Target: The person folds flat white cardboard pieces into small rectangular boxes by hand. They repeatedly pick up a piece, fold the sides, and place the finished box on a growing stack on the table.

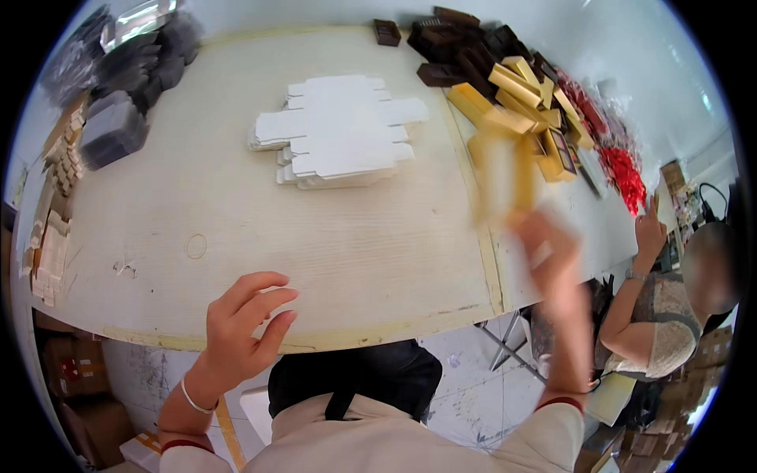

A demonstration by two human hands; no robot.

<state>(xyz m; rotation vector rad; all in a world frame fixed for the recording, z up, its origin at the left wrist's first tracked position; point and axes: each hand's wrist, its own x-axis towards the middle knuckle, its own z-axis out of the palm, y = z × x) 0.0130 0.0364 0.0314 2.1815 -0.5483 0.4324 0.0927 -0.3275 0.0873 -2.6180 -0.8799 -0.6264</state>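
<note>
My left hand [248, 319] hovers over the front edge of the table, fingers loosely bent and apart, with nothing in it. On the right, my right hand [548, 248] is smeared by motion. Its fingers close on the near end of a gold box [523, 173], also blurred, that has a pale middle. Beyond this box lies a heap of gold boxes [524, 91]. A stack of flat, unfolded white box blanks [339, 130] rests at the middle of the table [307, 244], away from both hands.
Dark brown boxes [445, 43] are piled at the back right, near red shredded filler [625, 175]. Clear plastic trays [114, 132] stand in stacks at the left, beside small cream pieces [51, 252]. A co-worker [654, 323] sits at the right, one hand at the table.
</note>
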